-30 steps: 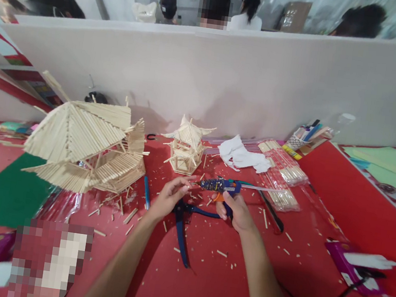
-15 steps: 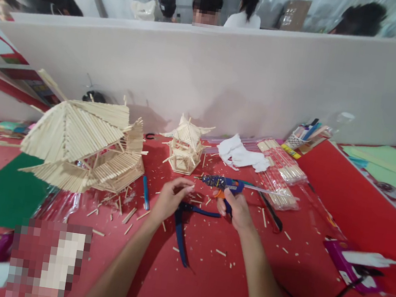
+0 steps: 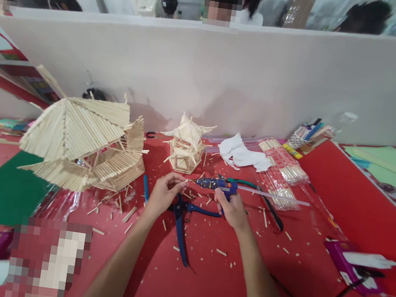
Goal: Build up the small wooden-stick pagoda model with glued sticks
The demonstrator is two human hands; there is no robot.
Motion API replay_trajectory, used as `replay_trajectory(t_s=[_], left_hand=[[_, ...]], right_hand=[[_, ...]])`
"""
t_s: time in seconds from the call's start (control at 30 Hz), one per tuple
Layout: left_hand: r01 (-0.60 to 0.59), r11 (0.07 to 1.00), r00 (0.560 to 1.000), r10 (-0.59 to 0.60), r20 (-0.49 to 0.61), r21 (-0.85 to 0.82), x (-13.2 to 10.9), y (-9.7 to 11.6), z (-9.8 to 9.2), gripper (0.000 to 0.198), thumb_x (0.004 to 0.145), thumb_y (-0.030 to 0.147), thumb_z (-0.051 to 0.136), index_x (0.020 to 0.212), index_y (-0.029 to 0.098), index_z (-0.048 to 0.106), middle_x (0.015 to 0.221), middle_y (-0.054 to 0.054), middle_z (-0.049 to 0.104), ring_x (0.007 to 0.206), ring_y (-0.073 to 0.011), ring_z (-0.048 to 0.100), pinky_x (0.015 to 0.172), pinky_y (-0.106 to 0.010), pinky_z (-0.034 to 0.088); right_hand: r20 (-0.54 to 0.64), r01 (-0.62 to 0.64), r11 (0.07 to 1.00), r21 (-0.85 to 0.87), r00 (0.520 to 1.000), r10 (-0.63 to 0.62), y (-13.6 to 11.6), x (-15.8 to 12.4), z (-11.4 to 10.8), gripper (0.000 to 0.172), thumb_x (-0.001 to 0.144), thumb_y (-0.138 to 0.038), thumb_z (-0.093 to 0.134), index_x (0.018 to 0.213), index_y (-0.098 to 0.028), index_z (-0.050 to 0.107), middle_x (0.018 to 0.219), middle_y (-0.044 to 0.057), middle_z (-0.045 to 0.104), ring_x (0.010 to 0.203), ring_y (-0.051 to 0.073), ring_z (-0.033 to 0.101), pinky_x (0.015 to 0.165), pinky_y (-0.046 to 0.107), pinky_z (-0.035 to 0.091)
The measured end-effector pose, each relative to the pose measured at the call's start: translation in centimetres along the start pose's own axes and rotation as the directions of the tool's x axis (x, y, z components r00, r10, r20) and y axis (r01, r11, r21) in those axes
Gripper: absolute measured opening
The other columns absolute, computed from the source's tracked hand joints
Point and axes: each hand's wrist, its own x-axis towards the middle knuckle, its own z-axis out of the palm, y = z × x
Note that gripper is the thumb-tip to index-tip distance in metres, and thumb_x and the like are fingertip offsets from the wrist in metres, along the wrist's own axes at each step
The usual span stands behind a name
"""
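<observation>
My right hand (image 3: 232, 210) grips a blue glue gun (image 3: 219, 185) with a clear glue stick (image 3: 272, 196) poking out of its back; the nozzle points left. My left hand (image 3: 163, 192) pinches a tiny wooden stick piece (image 3: 185, 181) right at the nozzle tip. Both hands hover above blue-handled pliers (image 3: 183, 222) lying on the red table (image 3: 209, 278). Just behind stands a small stick pavilion (image 3: 185, 146). A big stick-built house (image 3: 83, 142) sits to the left.
Packs of wooden sticks (image 3: 283, 173) and a white cloth (image 3: 239, 154) lie at the back right. Cut stick bits litter the table. A green mat (image 3: 3, 192) lies left, a purple card with a white tool (image 3: 354, 264) right. People sit beyond the white partition (image 3: 231, 69).
The glue gun has shifted slightly left and levelled, bringing its nozzle to my left fingertips. My left hand has closed into a tighter pinch at the tip.
</observation>
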Motion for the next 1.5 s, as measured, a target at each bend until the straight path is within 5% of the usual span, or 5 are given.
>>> replay_trajectory(t_s=[1.03, 1.27, 1.5], left_hand=[[-0.071, 0.994, 0.996, 0.075, -0.041, 0.085, 0.1, -0.6, -0.5, 0.020, 0.077, 0.036, 0.074, 0.083, 0.018, 0.067, 0.080, -0.002, 0.071, 0.076, -0.0159, 0.066, 0.071, -0.026, 0.051], [-0.106, 0.984, 0.988, 0.120, -0.096, 0.140, 0.1, -0.4, -0.5, 0.016, 0.079, 0.033, 0.071, 0.082, 0.018, 0.069, 0.080, -0.002, 0.072, 0.076, -0.0163, 0.066, 0.073, -0.027, 0.051], [-0.107, 0.954, 0.982, 0.145, -0.118, 0.280, -0.3, -0.4, -0.4, 0.015, 0.083, 0.034, 0.068, 0.084, 0.020, 0.070, 0.081, -0.001, 0.071, 0.077, -0.0164, 0.065, 0.075, -0.027, 0.049]], right_hand=[[0.009, 0.008, 0.999, 0.041, 1.000, -0.008, -0.1, 0.1, 0.4, 0.051, 0.089, -0.067, 0.051, 0.075, -0.019, 0.062, 0.048, -0.002, 0.049, 0.043, 0.013, 0.047, 0.045, 0.026, 0.038], [-0.034, 0.019, 0.999, -0.036, 0.999, -0.021, -0.2, 0.1, 0.3, 0.050, 0.090, -0.066, 0.050, 0.069, -0.021, 0.057, 0.048, -0.001, 0.051, 0.044, 0.015, 0.049, 0.046, 0.027, 0.037], [-0.077, 0.164, 0.958, -0.237, 0.979, -0.186, -2.2, -0.4, 0.6, 0.046, 0.091, -0.055, 0.051, 0.058, -0.023, 0.048, 0.049, 0.001, 0.052, 0.049, 0.018, 0.051, 0.053, 0.030, 0.035]])
